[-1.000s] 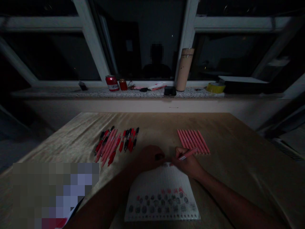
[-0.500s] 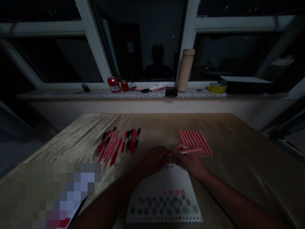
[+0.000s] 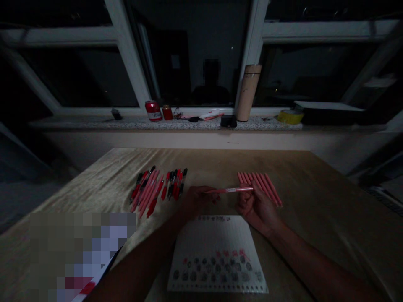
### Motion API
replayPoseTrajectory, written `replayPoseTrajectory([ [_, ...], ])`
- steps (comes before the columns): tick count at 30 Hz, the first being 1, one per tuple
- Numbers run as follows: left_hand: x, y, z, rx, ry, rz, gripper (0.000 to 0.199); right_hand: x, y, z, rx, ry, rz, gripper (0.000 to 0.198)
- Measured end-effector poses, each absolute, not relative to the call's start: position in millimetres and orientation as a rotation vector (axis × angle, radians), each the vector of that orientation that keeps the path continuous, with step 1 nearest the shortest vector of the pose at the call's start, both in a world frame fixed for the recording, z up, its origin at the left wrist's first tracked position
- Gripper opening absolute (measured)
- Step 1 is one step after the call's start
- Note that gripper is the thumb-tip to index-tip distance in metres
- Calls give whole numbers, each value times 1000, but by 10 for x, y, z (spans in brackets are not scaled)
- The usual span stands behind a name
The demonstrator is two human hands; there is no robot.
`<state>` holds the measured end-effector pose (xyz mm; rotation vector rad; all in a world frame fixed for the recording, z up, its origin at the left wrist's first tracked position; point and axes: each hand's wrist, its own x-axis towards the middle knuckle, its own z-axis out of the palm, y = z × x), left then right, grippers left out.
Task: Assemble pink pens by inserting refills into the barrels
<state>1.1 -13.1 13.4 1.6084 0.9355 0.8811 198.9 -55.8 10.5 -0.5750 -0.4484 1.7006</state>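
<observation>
A pink pen (image 3: 231,190) with a small pale label lies nearly level between my two hands, above the far edge of the notebook. My right hand (image 3: 260,207) pinches its right end between thumb and fingers. Around the left, darker end are the fingers of my left hand (image 3: 199,200), partly lost in shadow. Below them rests a lined spiral notebook page (image 3: 214,241), with rows of dark scribbled marks and a few red ones. Just beyond my right hand is a neat row of pink pens (image 3: 266,186).
Left of my left hand lie loose pink, red and black pens (image 3: 147,191), beside a group of red and black pens (image 3: 174,184). A wrinkled cloth (image 3: 103,176) covers the table. The windowsill holds a red can (image 3: 153,111), a tall tan cylinder (image 3: 249,92) and yellow tape (image 3: 289,117).
My hands have moved apart from being close together over the page's top. The pen now spans the gap between them, and written marks along the page's far edge show more.
</observation>
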Motion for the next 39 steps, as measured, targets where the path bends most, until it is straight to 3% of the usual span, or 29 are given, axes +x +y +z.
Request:
replayPoseTrajectory([
  [9,-21,-11,-64,1377,774,1122,32,1949,-574,44,-745,-589,1558,20],
  [20,-24,-6,-49,1406,947,1205,37,1870,-701,-112,-1056,-1431,1173,18],
  [29,-27,-19,-20,1409,891,1233,26,1894,-644,-83,-1107,-1191,1025,20],
  [34,-11,-68,-19,1565,953,881,26,1974,-587,32,-1009,-984,1049,24],
  [39,65,-161,-14,1848,884,652,25,1878,-646,13,-994,-1139,1161,17],
])
